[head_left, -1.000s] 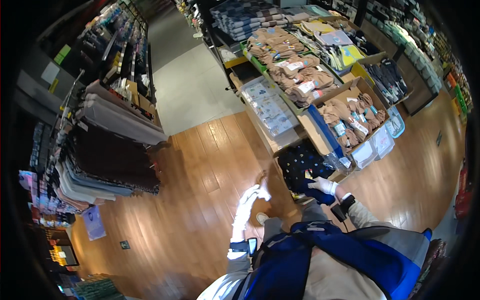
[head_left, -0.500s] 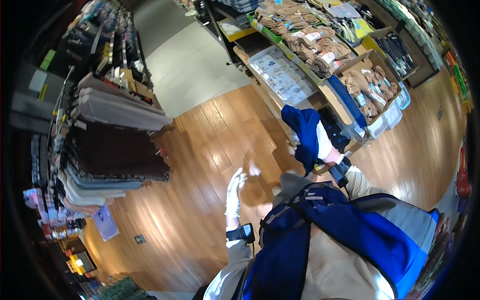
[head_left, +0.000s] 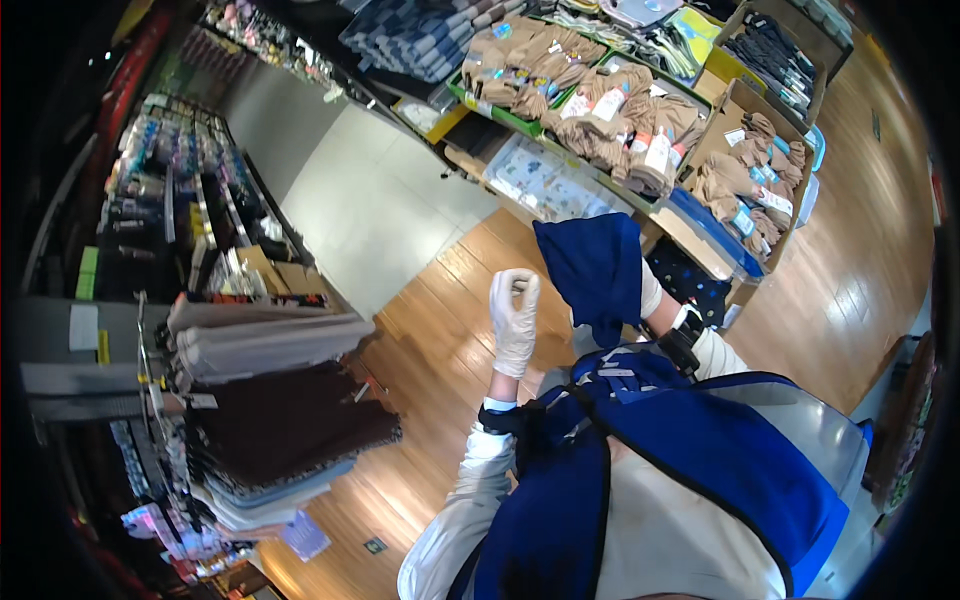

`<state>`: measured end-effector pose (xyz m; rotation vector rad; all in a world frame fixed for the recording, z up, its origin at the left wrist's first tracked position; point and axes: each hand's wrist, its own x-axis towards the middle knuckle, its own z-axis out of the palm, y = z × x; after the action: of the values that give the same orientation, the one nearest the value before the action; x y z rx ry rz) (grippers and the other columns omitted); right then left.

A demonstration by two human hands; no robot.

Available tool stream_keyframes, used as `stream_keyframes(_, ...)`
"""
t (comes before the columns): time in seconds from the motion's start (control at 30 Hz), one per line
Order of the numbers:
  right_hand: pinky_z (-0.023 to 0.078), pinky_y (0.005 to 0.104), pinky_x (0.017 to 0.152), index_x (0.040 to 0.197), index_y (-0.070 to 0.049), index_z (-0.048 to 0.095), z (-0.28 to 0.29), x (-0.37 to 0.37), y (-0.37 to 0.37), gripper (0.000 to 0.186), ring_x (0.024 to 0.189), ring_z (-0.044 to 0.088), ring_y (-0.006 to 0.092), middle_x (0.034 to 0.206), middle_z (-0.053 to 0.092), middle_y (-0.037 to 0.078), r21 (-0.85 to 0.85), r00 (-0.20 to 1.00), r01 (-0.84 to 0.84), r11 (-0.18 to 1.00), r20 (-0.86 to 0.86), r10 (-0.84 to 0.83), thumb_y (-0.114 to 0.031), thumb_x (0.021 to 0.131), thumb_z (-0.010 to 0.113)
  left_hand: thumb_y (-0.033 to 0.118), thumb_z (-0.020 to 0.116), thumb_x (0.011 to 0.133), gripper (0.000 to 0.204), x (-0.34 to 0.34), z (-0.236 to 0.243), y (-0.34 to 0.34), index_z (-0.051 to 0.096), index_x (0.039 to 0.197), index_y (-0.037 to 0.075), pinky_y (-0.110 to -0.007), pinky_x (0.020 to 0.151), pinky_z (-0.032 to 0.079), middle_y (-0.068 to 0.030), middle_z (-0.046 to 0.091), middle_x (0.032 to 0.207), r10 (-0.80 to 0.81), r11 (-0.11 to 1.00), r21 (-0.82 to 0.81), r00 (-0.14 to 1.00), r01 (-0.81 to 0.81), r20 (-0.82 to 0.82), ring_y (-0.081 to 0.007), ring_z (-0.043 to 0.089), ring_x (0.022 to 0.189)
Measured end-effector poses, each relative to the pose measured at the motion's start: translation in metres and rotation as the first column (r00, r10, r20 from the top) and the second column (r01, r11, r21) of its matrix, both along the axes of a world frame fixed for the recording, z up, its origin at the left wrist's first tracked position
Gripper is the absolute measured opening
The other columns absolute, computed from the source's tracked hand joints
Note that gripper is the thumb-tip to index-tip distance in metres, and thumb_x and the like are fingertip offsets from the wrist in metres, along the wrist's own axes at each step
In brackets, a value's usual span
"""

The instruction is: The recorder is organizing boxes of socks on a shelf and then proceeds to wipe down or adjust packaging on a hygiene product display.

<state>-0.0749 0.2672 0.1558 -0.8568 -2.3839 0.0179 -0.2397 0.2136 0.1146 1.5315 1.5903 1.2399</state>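
Note:
A dark blue cloth [head_left: 592,265], perhaps a folded garment, hangs from my right hand [head_left: 650,290]. The cloth hides the fingers, and only the white-gloved back of the hand and the wrist show beside it. To its left my left hand [head_left: 515,318], also in a white glove, is raised above the wood floor. Its fingers curl round to the thumb in a small loop with nothing inside, a little apart from the cloth's left edge. A dark band is strapped on each wrist.
Ahead to the right stands a display table with boxes of beige packaged hosiery [head_left: 650,120], a carton of more beige bundles [head_left: 755,180] and a flat patterned package [head_left: 560,180]. Dark spotted fabric [head_left: 690,283] sits below. At left, a rack holds hanging trousers [head_left: 290,425].
My left hand has risen toward the cloth, and its fingers have curled in. The blue cloth has swung up and left and spread wider. The view has shifted over the table.

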Motion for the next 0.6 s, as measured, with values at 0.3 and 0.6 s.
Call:
stream_keyframes(0.3,0.038,0.0325,0.081,0.106,-0.003,0.050,-0.058,-0.006,0.028,0.035,0.091,0.050,0.0259,0.101,0.053,0.012,-0.408,0.895,-0.048,0.912,-0.424,-0.143,-0.017,0.075,0.057,0.019,0.062,0.073,0.022,-0.015,-0.019,0.084,0.047,0.078,0.003,-0.030,0.066,0.036,-0.0067,0.044,0.073,-0.280,0.959,-0.053,0.959,0.279,-0.029,-0.0193,0.044,0.071)
stream_keyframes(0.6,0.026,0.0313,0.096,0.119,-0.006,0.038,-0.111,-0.013,0.006,0.041,0.108,0.040,0.0213,0.118,0.041,0.010,-0.478,0.824,0.490,0.729,-0.020,-0.567,-0.018,0.081,0.048,0.026,0.048,0.084,0.021,-0.056,-0.074,0.166,0.050,0.090,0.005,-0.020,0.069,0.037,0.0002,0.048,0.080,-0.359,0.788,-0.244,0.744,0.565,0.563,-0.0074,0.044,0.073)
